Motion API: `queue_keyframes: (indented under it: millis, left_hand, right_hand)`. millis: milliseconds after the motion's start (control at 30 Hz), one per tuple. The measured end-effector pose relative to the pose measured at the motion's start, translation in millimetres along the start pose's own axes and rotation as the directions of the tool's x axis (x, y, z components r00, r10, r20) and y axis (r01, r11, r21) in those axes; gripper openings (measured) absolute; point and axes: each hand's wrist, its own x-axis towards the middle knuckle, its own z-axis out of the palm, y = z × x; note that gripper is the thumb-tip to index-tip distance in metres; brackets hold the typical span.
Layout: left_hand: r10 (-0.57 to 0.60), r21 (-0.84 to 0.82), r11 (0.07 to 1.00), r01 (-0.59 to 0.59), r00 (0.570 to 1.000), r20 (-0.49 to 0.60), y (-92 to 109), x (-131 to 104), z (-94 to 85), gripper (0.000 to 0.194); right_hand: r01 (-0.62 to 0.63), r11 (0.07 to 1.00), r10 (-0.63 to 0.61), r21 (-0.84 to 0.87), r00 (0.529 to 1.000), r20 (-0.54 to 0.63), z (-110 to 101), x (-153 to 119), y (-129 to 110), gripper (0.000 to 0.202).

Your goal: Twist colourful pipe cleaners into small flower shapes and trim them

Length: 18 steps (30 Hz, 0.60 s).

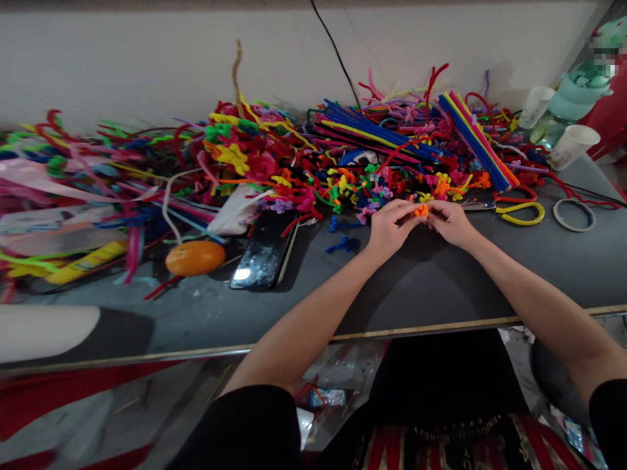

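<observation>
A small orange pipe-cleaner piece (420, 210) is pinched between my two hands, above the dark tabletop. My left hand (393, 225) closes its fingertips on the piece's left side. From the right, my right hand (448, 220) grips the same piece with thumb and fingers. Just behind my hands lie small shaped pieces in green, purple, yellow and orange (443, 186). Two blue pieces (343, 245) rest to the left of my left hand. The fingertips partly cover the orange piece.
Scissors with yellow and red handles (522, 214) and a grey ring (574, 215) lie right. Bundled straight stems (477, 140), paper cups (574, 147) and a bottle (563, 108) stand behind. Leftward are a phone (262, 251), an orange fruit (194, 258) and heaped colourful stems (235, 156).
</observation>
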Motion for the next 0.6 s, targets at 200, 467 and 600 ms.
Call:
queue_keyframes:
  millis: [200, 467, 600]
  left_hand:
    - [0.070, 0.018, 0.997, -0.069, 0.997, -0.036, 0.1, -0.2, 1.6, 0.029]
    - [0.049, 0.042, 0.998, -0.049, 0.999, -0.014, -1.6, -0.5, 1.1, 0.030]
    - [0.002, 0.015, 1.000, -0.002, 1.000, -0.003, -0.2, -0.6, 1.5, 0.027]
  right_hand:
    - [0.025, 0.998, -0.027, -0.056, 0.999, -0.025, 0.0, -1.3, 3.7, 0.026]
    - [0.024, 0.983, -0.050, -0.183, 0.989, -0.138, -0.2, -0.7, 8.7, 0.022]
    - [0.016, 0.979, -0.043, -0.205, 0.991, -0.129, -0.5, -1.1, 5.8, 0.021]
